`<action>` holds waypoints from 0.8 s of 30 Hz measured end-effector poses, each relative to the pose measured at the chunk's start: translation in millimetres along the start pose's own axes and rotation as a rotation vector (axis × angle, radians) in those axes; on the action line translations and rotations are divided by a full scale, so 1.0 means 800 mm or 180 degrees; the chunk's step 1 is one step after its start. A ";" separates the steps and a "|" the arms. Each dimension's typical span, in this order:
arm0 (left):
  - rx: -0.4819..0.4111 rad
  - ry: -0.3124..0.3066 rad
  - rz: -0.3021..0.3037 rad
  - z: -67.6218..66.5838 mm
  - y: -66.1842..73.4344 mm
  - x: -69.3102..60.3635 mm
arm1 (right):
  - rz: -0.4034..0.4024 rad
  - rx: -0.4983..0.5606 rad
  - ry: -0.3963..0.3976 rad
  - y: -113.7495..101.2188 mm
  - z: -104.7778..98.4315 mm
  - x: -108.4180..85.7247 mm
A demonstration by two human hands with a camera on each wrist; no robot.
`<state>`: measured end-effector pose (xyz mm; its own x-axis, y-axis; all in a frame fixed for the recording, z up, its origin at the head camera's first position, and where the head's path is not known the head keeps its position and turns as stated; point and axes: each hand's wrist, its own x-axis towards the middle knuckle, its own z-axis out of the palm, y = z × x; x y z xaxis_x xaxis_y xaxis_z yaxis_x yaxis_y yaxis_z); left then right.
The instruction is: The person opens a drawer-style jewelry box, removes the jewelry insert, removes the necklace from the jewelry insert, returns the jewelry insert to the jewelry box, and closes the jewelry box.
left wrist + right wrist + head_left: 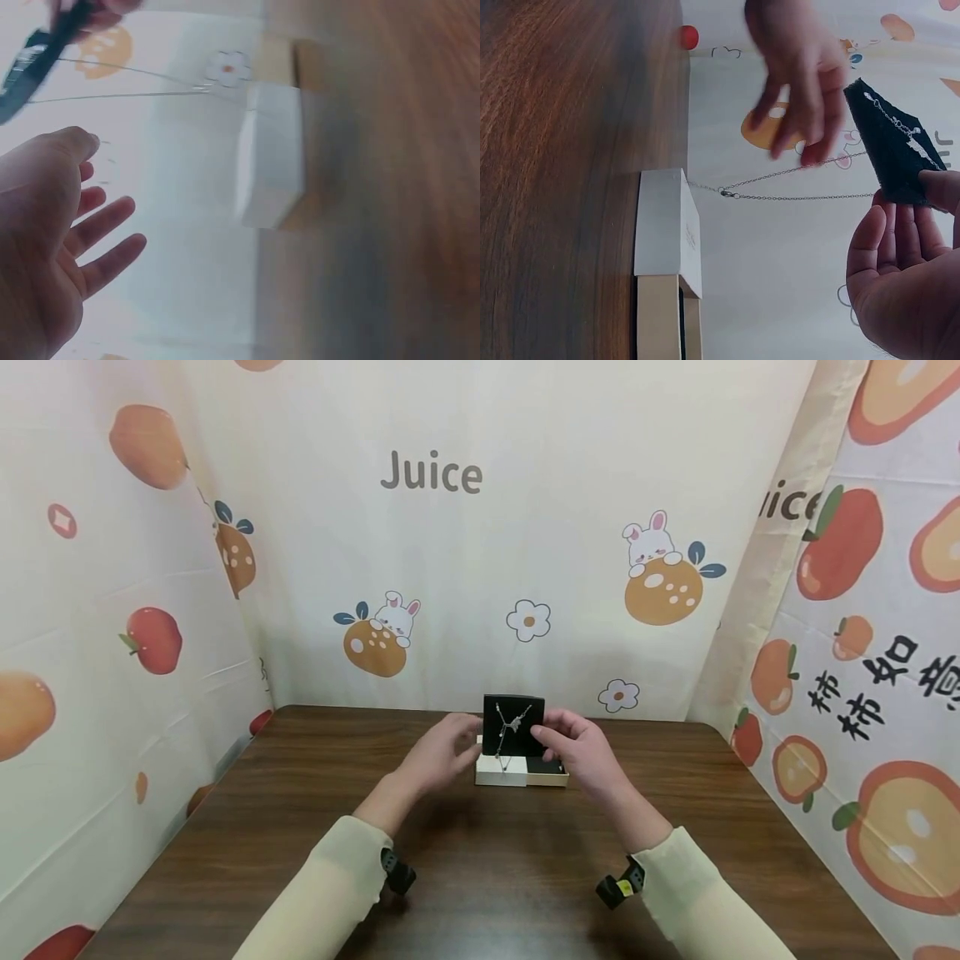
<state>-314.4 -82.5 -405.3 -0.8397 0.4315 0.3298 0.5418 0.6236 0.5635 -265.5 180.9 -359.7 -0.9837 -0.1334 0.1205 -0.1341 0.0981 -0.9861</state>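
A black jewellery card (521,745) stands upright, raised above the table, and my right hand (588,758) pinches its right edge between thumb and fingers. Mounted on the card is a silver necklace (515,724) with a pendant and small charms; in the right wrist view its chain (802,198) hangs below the card, with a clasp near the end. Beside the card's left edge is my left hand (438,756), its fingers spread and holding nothing in the left wrist view. Below the card lies a jewellery box with a white sleeve (498,776) and a cream drawer (551,782) partly slid out.
The box rests near the back edge of the brown wooden table (487,877). Behind it hangs a printed curtain (525,543), and more printed cloth (877,710) closes off the sides. Each wrist wears a dark strapped camera (621,885).
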 end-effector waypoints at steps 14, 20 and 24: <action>-0.0319 0.1171 0.1023 -0.069 0.067 -0.017 | 0.0035 0.0013 0.0004 0.001 0.003 0.000; 0.0079 0.1315 0.1589 -0.064 0.087 -0.019 | -0.0033 0.0096 -0.0017 0.002 0.005 0.000; 0.0615 0.1411 0.1760 -0.057 0.094 -0.019 | -0.0059 0.0085 -0.0019 0.001 0.007 -0.001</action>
<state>-262.9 -72.1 -333.5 -0.3557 0.4377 0.8258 0.8533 0.5124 0.0960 -264.5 175.7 -360.9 -0.9804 -0.1407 0.1382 -0.1489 0.0693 -0.9864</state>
